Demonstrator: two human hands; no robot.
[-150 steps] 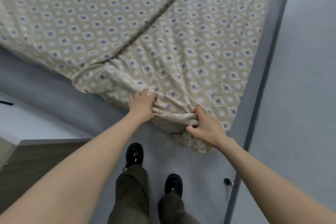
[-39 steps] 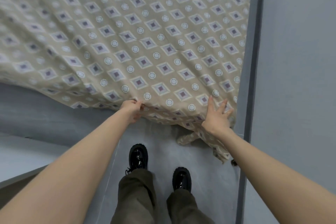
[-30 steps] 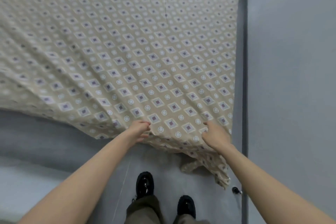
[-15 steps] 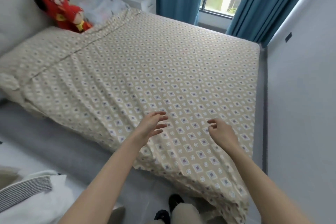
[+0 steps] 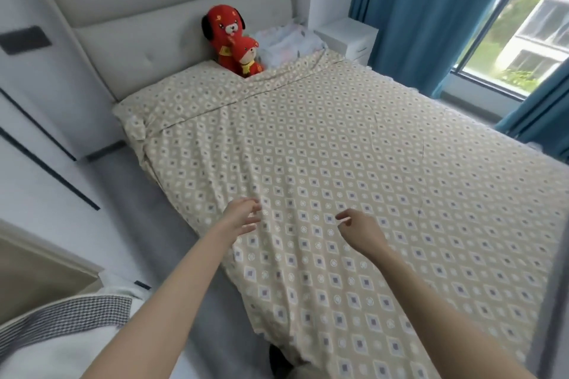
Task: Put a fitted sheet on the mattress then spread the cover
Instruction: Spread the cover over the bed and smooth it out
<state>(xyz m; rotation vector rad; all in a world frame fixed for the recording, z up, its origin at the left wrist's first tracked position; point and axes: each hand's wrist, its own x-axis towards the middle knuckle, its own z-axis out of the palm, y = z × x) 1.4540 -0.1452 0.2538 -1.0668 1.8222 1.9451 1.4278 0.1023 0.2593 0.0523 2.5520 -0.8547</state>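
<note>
While I stand at the foot corner of the bed, a white cloth with a checked band (image 5: 61,326) lies nearest to me at the lower left; it may be the cover, but I cannot be sure. Just beyond it the fitted sheet (image 5: 338,163) hangs loose over the near corner, and its left edge falls toward the grey bed base (image 5: 160,224) without being tucked. The mattress is hidden under the sheet. My left hand (image 5: 243,215) and my right hand (image 5: 361,234) are both over the sheet, fingers loosely spread and a little bent, and they hold nothing; whether the fingertips touch the cloth I cannot tell. The cloth looks thin, light and soft and makes small folds easily, so I judge it will slide on the mattress when pulled and will not be damaged. The good place to take it is the hem at a corner, where the elastic should be, not the flat middle. Further away, the corner near the headboard (image 5: 154,24) looks bunched. Two red plush toys (image 5: 234,43) sit against the headboard, and behind are a white nightstand (image 5: 348,37) and blue curtains (image 5: 415,9)
</note>
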